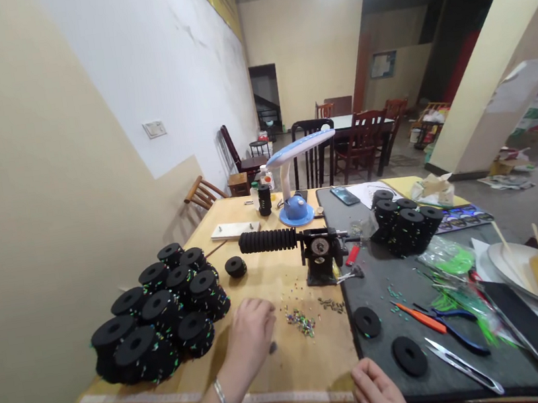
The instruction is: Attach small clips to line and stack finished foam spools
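My left hand (251, 334), with bracelets at the wrist, is over the wooden table beside a small pile of multicoloured bead-like pieces (302, 323). Its fingers curl together and downward, hiding whatever may be between them. At the table's front edge my right hand (379, 394) has thumb and fingers pressed together; I cannot make out anything in the pinch. Close to it lie a black foam ring (409, 356) and another black ring (367, 322). Beyond the hands stands a black device with a dial (319, 248), a row of black foam rings (268, 241) on its shaft.
Stacks of black rings (159, 310) crowd the left side; more stacks (404, 219) stand back right. A blue desk lamp (296, 212) is behind the device. On the grey mat lie an orange tool (421, 318), pliers (460, 331) and a scalpel-like tool (463, 366). A plate (508, 261) holds food.
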`<action>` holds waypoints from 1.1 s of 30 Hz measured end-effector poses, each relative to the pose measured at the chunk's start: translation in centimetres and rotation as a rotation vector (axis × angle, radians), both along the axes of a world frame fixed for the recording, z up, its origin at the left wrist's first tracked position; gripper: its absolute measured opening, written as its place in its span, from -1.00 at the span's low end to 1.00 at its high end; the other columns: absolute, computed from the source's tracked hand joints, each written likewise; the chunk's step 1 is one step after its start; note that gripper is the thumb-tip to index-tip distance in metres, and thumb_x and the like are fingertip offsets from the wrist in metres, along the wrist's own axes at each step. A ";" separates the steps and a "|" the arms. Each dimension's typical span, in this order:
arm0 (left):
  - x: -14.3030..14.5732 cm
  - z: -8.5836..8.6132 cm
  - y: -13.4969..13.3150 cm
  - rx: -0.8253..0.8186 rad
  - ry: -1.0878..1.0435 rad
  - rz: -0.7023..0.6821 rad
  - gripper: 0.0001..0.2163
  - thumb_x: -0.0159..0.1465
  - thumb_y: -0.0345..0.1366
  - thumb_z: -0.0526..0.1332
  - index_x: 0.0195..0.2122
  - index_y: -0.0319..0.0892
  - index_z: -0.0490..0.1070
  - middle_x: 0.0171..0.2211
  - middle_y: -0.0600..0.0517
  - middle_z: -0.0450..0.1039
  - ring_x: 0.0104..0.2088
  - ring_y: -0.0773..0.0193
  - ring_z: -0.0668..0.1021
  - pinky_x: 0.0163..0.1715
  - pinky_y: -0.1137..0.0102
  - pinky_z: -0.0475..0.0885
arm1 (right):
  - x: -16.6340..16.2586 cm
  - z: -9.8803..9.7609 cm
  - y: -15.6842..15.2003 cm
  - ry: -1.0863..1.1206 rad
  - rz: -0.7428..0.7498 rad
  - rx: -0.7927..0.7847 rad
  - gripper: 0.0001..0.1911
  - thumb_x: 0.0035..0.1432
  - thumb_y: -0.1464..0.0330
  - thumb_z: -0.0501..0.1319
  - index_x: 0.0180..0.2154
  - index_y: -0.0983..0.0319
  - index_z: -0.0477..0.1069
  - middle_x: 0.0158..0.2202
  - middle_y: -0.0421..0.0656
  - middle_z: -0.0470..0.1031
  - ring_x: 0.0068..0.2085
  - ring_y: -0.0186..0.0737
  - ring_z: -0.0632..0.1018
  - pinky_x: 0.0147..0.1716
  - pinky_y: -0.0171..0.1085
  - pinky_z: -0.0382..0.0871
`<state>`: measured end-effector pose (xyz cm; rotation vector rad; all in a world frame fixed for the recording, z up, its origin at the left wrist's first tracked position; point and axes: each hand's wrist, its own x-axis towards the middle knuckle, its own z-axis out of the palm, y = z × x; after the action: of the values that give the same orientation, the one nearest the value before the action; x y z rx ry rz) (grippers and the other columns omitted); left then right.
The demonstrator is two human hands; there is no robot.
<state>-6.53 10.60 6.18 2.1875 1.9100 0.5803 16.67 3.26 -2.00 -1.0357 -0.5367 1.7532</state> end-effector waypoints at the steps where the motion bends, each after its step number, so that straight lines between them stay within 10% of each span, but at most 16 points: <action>1: 0.1 0.0 -0.2 -0.010 -0.018 -0.024 -0.85 0.23 -0.45 0.13 -0.32 -0.13 0.48 -0.28 -0.06 0.53 -0.17 0.08 0.47 -0.14 0.27 0.30 | 0.0 -0.1 0.0 0.008 0.000 -0.001 -0.41 -0.29 -0.06 0.46 -0.53 0.18 0.20 -0.79 -0.50 0.03 -0.74 -0.58 -0.04 -0.75 -0.52 -0.21; 17: -0.4 -2.9 -1.7 -0.153 -0.042 0.028 -0.79 0.05 -0.58 0.12 -0.48 -0.14 0.45 -0.36 -0.06 0.50 -0.21 0.05 0.46 -0.16 0.24 0.28 | 0.1 -0.8 -0.4 -0.001 0.046 0.013 -0.42 -0.26 -0.09 0.43 -0.54 0.18 0.22 -0.80 -0.50 0.03 -0.76 -0.59 -0.07 -0.78 -0.52 -0.20; 33: -0.9 -2.0 -0.9 -0.111 -0.869 0.080 -0.83 0.15 -0.18 0.21 -0.44 -0.16 0.33 -0.49 0.06 0.46 -0.46 0.28 0.51 -0.43 0.42 0.42 | -1.4 -2.6 -1.0 -0.045 0.069 0.077 -0.44 -0.18 -0.12 0.38 -0.51 0.20 0.26 -0.82 -0.49 0.06 -0.76 -0.57 -0.01 -0.76 -0.51 -0.13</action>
<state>-7.45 9.68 4.19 1.4120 1.4843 1.1596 15.30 2.24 -4.57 -1.0150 -0.6700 1.7586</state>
